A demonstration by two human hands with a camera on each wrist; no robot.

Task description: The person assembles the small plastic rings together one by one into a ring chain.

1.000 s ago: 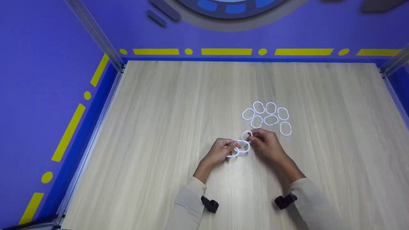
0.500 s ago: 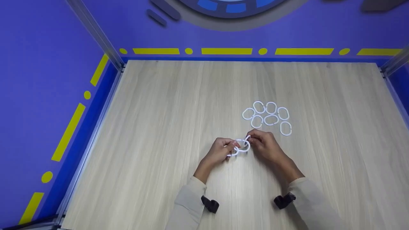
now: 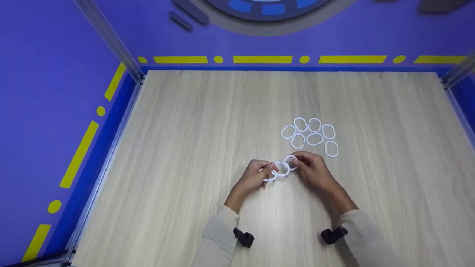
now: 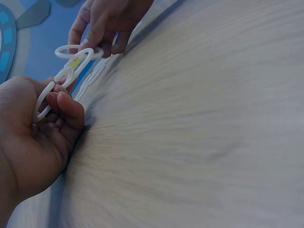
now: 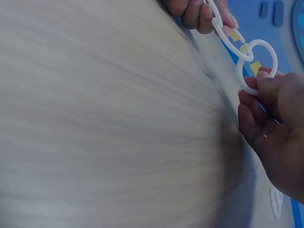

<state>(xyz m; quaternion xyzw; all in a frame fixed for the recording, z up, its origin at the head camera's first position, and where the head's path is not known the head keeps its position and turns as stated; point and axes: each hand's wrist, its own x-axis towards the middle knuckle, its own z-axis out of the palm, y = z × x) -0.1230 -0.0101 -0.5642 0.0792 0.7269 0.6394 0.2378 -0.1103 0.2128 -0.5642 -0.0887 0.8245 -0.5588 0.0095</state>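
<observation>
Three white oval plastic rings hang in a short chain between the two hands. My left hand (image 3: 255, 174) pinches the middle ring (image 3: 288, 171) at its left side, where the left ring (image 3: 274, 178) passes through it; part of that left ring is hidden by the fingers. My right hand (image 3: 312, 168) pinches the right ring (image 5: 274, 58) between thumb and fingers. In the right wrist view this ring hooks through the end of the middle ring. The chain is held above the wooden table (image 3: 178, 148), clearly so in both wrist views.
Several loose white rings (image 3: 314, 139) lie flat in a cluster beyond the right hand, each with a small gap in its side. Blue wall panels (image 3: 259, 44) with yellow marks border the table at the back and left. Black wrist straps (image 3: 243, 237) sit at the sleeves.
The right hand has turned the right ring, edge-on half a second ago, to face up again, and has drawn it slightly rightward from the middle ring. The left hand stays in place.
</observation>
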